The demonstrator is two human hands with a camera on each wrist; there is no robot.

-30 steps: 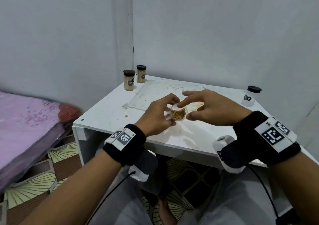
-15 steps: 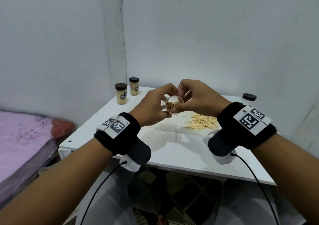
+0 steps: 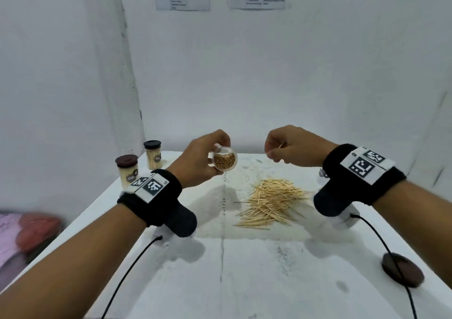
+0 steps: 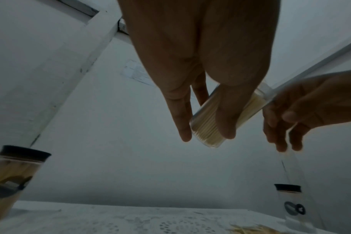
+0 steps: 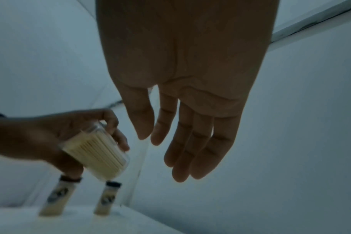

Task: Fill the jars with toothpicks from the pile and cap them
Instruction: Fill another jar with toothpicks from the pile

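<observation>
Here the left hand (image 3: 204, 158) grips a clear jar (image 3: 225, 161) packed with toothpicks, tilted in the air above the worktop (image 3: 244, 269), open mouth toward the camera. The right hand (image 3: 292, 148), well apart from it, pinches one toothpick (image 3: 280, 146). The pile (image 3: 270, 202) lies below; two capped jars (image 3: 140, 167) stand far left, a loose cap (image 3: 402, 272) near right.
</observation>
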